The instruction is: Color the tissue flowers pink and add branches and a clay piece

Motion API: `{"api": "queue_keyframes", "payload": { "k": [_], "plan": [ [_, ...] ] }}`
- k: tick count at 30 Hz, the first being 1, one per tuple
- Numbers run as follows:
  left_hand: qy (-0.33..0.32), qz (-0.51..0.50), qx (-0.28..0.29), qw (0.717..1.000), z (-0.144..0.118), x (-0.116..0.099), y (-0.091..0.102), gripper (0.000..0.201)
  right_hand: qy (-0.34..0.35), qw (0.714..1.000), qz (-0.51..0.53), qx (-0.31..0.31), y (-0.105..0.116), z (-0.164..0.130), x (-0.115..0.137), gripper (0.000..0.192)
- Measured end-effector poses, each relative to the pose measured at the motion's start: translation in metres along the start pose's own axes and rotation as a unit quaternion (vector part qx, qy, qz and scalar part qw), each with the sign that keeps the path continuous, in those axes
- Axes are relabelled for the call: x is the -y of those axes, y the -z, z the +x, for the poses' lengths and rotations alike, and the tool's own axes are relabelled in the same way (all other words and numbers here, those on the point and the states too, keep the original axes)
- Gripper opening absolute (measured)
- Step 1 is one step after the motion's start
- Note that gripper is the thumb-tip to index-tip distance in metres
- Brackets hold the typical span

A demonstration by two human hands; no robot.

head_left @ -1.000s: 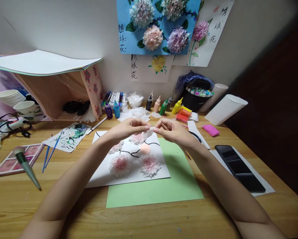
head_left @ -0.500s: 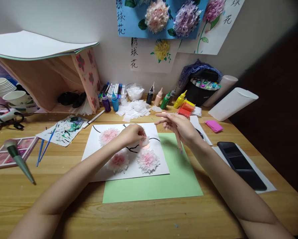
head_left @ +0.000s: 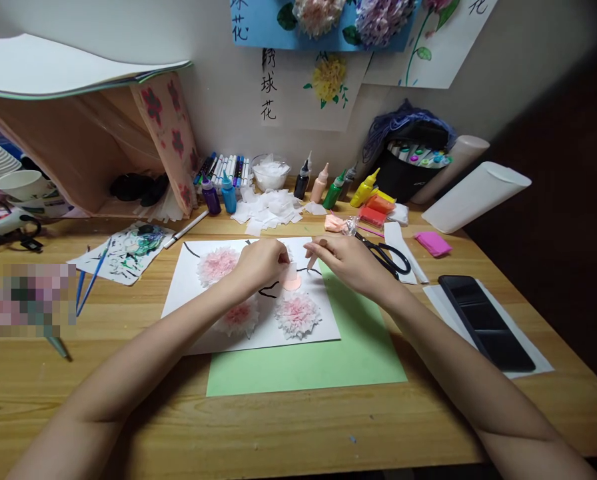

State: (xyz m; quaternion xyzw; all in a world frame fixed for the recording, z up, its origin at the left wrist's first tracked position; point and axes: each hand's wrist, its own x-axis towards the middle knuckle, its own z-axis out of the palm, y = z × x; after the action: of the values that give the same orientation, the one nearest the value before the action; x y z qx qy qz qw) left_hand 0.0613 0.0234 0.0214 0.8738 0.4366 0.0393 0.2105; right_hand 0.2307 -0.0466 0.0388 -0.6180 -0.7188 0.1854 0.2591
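**Press the tissue square onto the pink disc**

Keep your left hand (head_left: pixel 263 263) low and steady: its fingers (head_left: pixel 282 257) are pinched on the small white tissue-paper square (head_left: pixel 291 270), which sits on the round pale-pink disc (head_left: pixel 292 283) on the white card sheet (head_left: pixel 193 283). Your right hand (head_left: pixel 346 260) grips a thin stick (head_left: pixel 312 261), tip just right of the square. Push gently at the square's middle, clear of the fluffy pink tissue flower (head_left: pixel 297 315) nearer you.

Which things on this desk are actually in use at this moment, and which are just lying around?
In use:
left hand pressing a tissue piece
right hand holding a thin stick
white sheet with tissue flowers

Lying about:
scissors
phone
paint bottles
brushes
green paper
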Motion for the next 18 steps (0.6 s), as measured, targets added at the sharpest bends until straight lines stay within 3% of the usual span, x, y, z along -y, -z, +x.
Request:
{"api": "queue_keyframes", "payload": {
  "k": [3,8,18],
  "plan": [
    [-0.008,0.009,-0.009,1.000,-0.001,-0.001,-0.001,0.018,-0.003,0.999,-0.037,-0.013,0.002,-0.003,0.005,0.035],
    [-0.007,0.020,-0.019,1.000,0.000,-0.001,-0.005,0.017,0.048,0.999,0.013,-0.022,-0.003,-0.004,0.011,0.025],
    [-0.018,0.040,-0.020,0.999,0.000,0.000,-0.011,0.016,0.039,0.996,0.075,-0.019,-0.014,0.000,0.001,0.025]
  ]
}}
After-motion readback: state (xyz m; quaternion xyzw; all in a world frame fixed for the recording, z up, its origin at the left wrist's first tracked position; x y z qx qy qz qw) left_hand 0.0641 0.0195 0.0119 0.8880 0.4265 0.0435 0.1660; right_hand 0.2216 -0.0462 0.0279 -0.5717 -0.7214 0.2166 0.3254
